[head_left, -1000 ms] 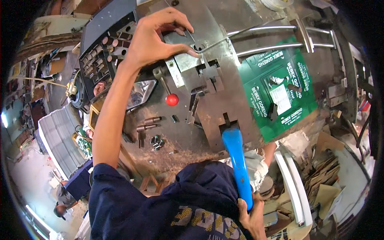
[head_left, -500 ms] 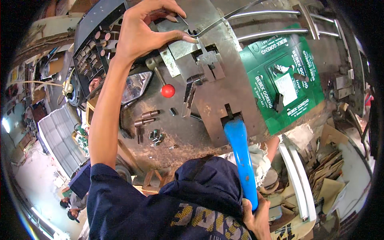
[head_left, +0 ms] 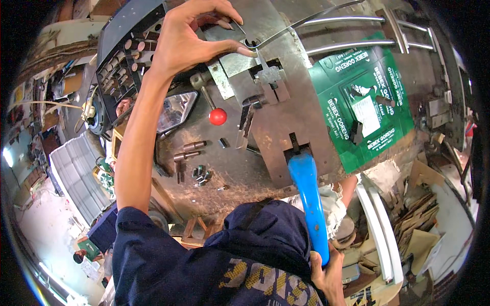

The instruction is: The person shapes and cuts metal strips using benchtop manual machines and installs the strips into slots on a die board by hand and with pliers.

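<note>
My left hand [head_left: 186, 43] pinches the short end of a thin flat metal strip [head_left: 296, 24] at the top of the view. The strip bends in a tight curve around a small pin on a steel bending tool [head_left: 278, 137], its long end running off to the upper right. At the lower right, my right hand [head_left: 331, 278] is wrapped round the end of a long blue lever [head_left: 310, 204]. This lever enters a slot at the near end of the tool. A sliding steel block [head_left: 270, 76] points toward the curve of the strip.
Left of the tool, a red ball-ended lever [head_left: 217, 117], a mirror [head_left: 176, 112] and several small metal pins [head_left: 190, 152] lie on the workbench [head_left: 214, 176]. A rack of round parts [head_left: 120, 64] stands farther left. Green printed cardboard [head_left: 352, 148] and steel rails [head_left: 347, 46] are on the right.
The view has shifted slightly, so the bench things sit a little farther right. Both hands keep their holds, and no clear movement of the lever or strip shows.
</note>
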A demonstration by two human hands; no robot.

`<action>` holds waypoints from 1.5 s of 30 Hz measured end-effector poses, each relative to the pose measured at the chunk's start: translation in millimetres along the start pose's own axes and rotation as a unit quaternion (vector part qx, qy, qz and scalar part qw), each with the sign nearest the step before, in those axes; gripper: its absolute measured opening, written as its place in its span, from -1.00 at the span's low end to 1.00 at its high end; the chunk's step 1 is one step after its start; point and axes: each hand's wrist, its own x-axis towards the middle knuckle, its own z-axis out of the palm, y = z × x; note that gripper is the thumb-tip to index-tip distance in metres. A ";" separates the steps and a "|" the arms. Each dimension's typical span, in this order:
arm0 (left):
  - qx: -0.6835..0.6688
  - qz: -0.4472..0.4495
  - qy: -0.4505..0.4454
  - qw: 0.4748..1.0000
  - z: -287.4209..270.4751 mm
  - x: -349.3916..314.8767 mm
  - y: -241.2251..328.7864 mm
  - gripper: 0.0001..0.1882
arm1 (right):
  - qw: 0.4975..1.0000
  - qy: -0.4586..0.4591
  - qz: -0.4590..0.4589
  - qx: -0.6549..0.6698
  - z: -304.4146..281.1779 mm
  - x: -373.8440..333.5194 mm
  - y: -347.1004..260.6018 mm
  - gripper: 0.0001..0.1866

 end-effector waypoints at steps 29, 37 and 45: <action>0.084 0.009 0.029 0.996 3.6 -4.7 5.5 -0.60 | 0.975 0.138 -0.176 -0.003 16.4 8.4 32.2 -0.65; 0.178 0.028 0.068 0.981 5.5 -9.0 10.8 -0.59 | 0.948 0.239 -0.210 -0.001 34.5 12.5 51.7 -0.61; 0.159 0.014 0.077 0.984 6.3 -12.6 8.9 -0.62 | 0.971 0.147 -0.188 0.023 4.4 -17.8 -16.7 -0.65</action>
